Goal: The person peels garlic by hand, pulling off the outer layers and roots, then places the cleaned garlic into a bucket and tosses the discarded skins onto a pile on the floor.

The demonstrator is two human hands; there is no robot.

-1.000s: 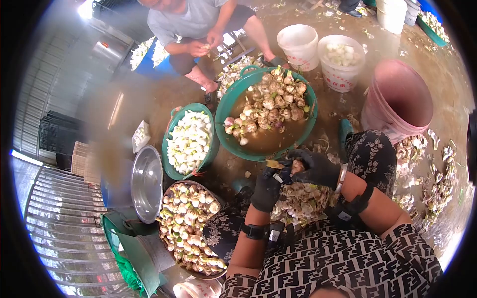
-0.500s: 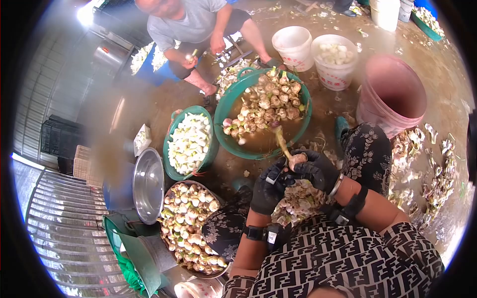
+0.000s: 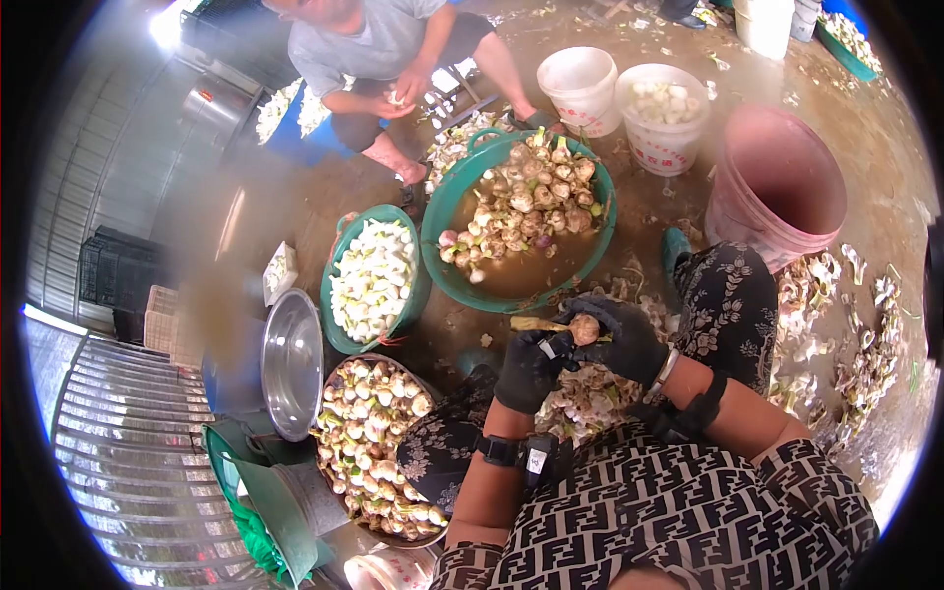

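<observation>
A garlic bulb (image 3: 585, 329) with dirty skin sits in the gloved fingers of my right hand (image 3: 632, 341), in front of my lap. Its pale stem (image 3: 531, 323) points left, above my left hand (image 3: 532, 375). That black-gloved hand is closed, with a small light, shiny piece at its fingers, too little of it showing to name. Just beyond my hands stands a green basin (image 3: 462, 285) holding unpeeled garlic bulbs (image 3: 536, 202) in brownish water. Garlic peelings (image 3: 588, 398) lie in my lap, partly hidden by my hands.
Peeled garlic (image 3: 374, 280) fills a smaller green tub; trimmed bulbs (image 3: 379, 442) fill a round pan by my left knee. A steel bowl (image 3: 292, 364) leans beside them. White buckets (image 3: 578, 93) and a pink bucket (image 3: 777, 187) stand right. Opposite sits a co-worker (image 3: 369, 59).
The garlic has turned in my hands: its stem pointed up toward the basin and now points left. Across from me, the co-worker's two hands have come together.
</observation>
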